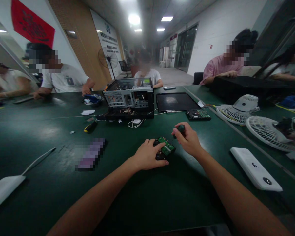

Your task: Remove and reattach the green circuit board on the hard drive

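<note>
A hard drive [167,148] lies on the green table with its green circuit board facing up. My left hand [148,154] grips it from the left, fingers across its top and thumb along the near side. My right hand [189,140] is closed round the dark handle of a screwdriver [181,129], just right of the drive. The screwdriver's thin shaft points down toward the board's right edge; whether its tip touches cannot be made out. Farther back, a second hard drive [198,114] rests beside a flat black panel [178,101].
An opened computer case [129,98] stands at the back, with a white cable [136,124] before it. Left lie a yellow-and-black screwdriver [90,127] and a blurred purple phone [91,154]. White fan parts [267,131] and a white device [255,168] are right. Several people sit around the table.
</note>
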Action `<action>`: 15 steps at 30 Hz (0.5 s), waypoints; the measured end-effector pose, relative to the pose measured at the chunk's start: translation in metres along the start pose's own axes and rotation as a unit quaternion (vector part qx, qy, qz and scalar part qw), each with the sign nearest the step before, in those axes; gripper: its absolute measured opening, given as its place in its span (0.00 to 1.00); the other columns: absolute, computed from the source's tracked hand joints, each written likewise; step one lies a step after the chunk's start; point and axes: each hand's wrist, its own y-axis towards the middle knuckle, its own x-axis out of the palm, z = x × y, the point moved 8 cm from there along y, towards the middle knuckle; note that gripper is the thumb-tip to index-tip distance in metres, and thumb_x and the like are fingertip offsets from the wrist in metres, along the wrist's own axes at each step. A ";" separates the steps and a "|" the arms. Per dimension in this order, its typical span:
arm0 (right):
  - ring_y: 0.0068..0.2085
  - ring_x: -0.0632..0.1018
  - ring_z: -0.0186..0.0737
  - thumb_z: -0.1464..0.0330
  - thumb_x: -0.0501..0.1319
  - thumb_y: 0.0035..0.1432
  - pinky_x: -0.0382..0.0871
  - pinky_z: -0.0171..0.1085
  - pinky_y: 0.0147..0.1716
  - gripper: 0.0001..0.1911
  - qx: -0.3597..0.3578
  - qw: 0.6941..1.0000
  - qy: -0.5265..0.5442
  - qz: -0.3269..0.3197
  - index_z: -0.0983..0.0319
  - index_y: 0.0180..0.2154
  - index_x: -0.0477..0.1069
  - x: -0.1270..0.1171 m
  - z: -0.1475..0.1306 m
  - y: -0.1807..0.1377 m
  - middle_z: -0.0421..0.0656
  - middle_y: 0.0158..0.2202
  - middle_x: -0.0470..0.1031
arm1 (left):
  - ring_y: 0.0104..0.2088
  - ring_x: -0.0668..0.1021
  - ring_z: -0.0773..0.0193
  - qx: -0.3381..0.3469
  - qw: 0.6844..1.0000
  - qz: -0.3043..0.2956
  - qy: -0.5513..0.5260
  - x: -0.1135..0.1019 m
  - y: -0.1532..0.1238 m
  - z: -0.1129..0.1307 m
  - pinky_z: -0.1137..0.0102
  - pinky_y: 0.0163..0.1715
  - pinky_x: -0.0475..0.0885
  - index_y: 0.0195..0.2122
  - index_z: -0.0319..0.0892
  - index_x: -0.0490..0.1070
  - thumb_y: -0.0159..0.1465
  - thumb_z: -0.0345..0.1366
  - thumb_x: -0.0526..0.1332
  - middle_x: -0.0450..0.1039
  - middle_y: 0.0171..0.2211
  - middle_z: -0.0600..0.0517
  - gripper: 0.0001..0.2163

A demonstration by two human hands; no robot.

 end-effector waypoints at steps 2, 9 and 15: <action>0.29 0.79 0.39 0.53 0.59 0.66 0.70 0.36 0.28 0.17 -0.006 1.000 -0.002 0.002 0.56 0.50 0.65 0.001 -0.002 -0.001 0.44 0.36 0.81 | 0.59 0.66 0.39 -0.002 1.000 0.005 0.003 0.000 0.001 0.000 0.51 0.56 0.66 0.70 0.56 0.57 0.57 0.71 0.56 0.58 0.66 0.43 0.43; 0.29 0.78 0.39 0.53 0.58 0.67 0.70 0.37 0.28 0.17 -0.013 1.000 -0.009 0.000 0.56 0.50 0.64 0.003 -0.002 -0.001 0.45 0.37 0.81 | 0.58 0.67 0.40 0.005 1.000 0.006 0.008 0.000 0.001 0.000 0.51 0.55 0.66 0.69 0.55 0.58 0.58 0.71 0.55 0.59 0.65 0.42 0.42; 0.26 0.74 0.38 0.53 0.60 0.64 0.68 0.38 0.28 0.21 -0.035 0.997 -0.074 0.005 0.56 0.53 0.66 0.002 -0.009 -0.002 0.40 0.30 0.77 | 0.58 0.67 0.40 0.004 1.000 0.001 0.003 0.001 0.001 -0.001 0.51 0.55 0.67 0.70 0.55 0.57 0.58 0.71 0.55 0.59 0.65 0.41 0.43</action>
